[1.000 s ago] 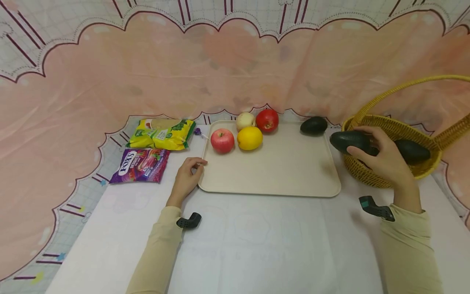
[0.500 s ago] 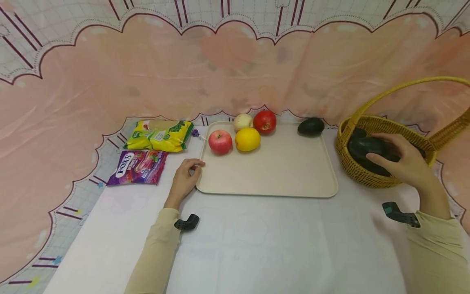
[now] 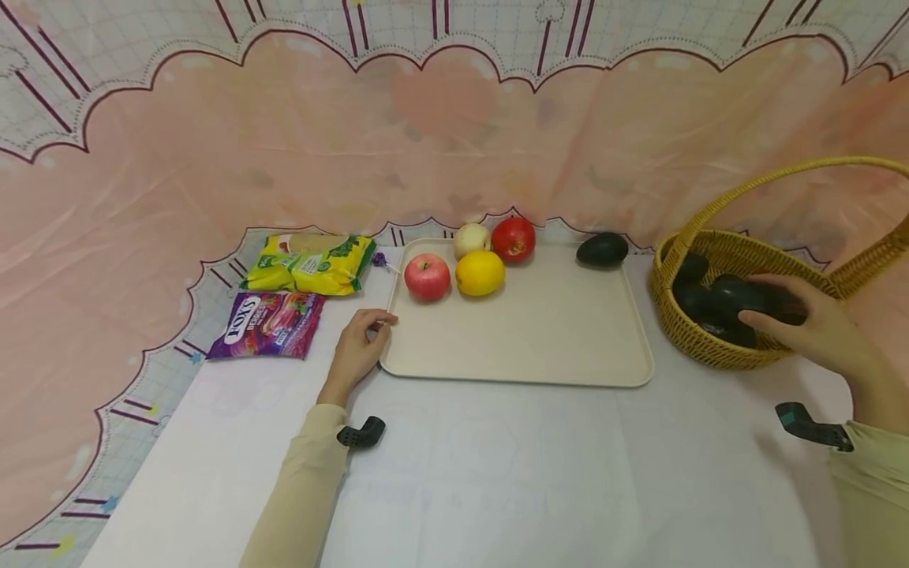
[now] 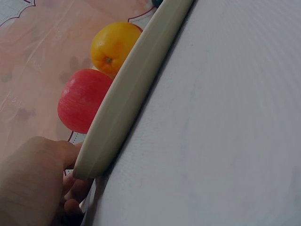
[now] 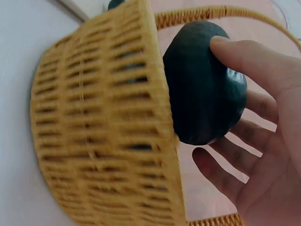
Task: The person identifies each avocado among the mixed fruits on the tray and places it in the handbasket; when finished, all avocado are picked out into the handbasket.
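At the tray's (image 3: pixel 518 380) left edge, my left hand (image 3: pixel 358 347) pinches the rim; the left wrist view shows its thumb and fingers around the tray corner (image 4: pixel 101 150). Over at the right, my right hand (image 3: pixel 817 323) is inside the wicker basket (image 3: pixel 682 335), thumb and fingers around a dark green avocado (image 3: pixel 735 296). The right wrist view has this avocado (image 5: pixel 202 89) by the basket rim, the thumb on its side. Several dark fruits (image 3: pixel 692 268) lie to its left in the basket. Another avocado (image 3: pixel 602 250) sits at the tray's back right corner.
On the tray's left part are a red apple (image 3: pixel 427 277), a yellow fruit (image 3: pixel 480 273), a pale fruit (image 3: pixel 472 240) and a red pomegranate (image 3: pixel 514 240). Left of it lie a yellow packet (image 3: pixel 308 264), a purple packet (image 3: pixel 268 324) and a lollipop (image 3: pixel 379 259). The basket handle (image 3: pixel 788 169) arches high.
My right hand has moved rightward and lower with the avocado, from above the basket's left rim into the basket. My left hand has stayed at the tray's edge.
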A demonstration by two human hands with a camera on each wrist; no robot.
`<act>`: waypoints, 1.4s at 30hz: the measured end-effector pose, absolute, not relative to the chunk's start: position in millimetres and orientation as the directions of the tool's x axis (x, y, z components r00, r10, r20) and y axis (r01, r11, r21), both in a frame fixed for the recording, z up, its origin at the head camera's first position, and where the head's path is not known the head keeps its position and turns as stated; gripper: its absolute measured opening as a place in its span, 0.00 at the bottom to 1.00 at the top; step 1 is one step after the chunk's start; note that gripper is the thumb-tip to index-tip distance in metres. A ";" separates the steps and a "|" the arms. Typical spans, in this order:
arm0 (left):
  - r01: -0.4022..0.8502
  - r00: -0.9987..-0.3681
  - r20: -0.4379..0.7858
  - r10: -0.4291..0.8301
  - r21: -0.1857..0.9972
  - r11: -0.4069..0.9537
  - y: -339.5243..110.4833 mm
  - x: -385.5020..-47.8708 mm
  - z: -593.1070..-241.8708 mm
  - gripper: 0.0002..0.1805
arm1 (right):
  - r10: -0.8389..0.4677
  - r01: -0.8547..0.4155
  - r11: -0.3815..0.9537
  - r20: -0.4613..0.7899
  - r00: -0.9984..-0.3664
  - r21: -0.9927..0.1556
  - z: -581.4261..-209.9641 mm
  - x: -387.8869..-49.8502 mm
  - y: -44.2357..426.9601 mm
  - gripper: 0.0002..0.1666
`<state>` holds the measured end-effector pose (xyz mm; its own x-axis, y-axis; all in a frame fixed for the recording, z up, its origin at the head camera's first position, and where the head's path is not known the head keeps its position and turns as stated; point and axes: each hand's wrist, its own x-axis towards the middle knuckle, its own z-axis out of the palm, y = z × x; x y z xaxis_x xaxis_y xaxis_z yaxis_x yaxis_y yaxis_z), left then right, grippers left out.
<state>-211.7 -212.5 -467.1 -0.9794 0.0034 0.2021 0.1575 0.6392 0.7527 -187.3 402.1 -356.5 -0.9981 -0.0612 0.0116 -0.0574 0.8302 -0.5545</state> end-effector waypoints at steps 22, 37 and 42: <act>0.139 -0.983 0.182 0.001 0.747 0.650 -213.5 -213.2 -465.4 0.10 | -0.229 -0.219 0.905 0.016 -0.973 -0.365 -346.0 -193.5 441.2 0.34; 0.130 -0.985 0.172 -0.004 0.760 0.636 -214.5 -211.3 -467.1 0.10 | -0.391 -0.386 0.891 0.031 -0.920 -0.238 -357.4 -212.4 460.5 0.31; 0.134 -0.985 0.175 -0.002 0.763 0.633 -213.2 -212.3 -466.3 0.10 | -0.376 -0.362 0.893 -0.001 -0.927 -0.266 -363.7 -217.6 462.7 0.29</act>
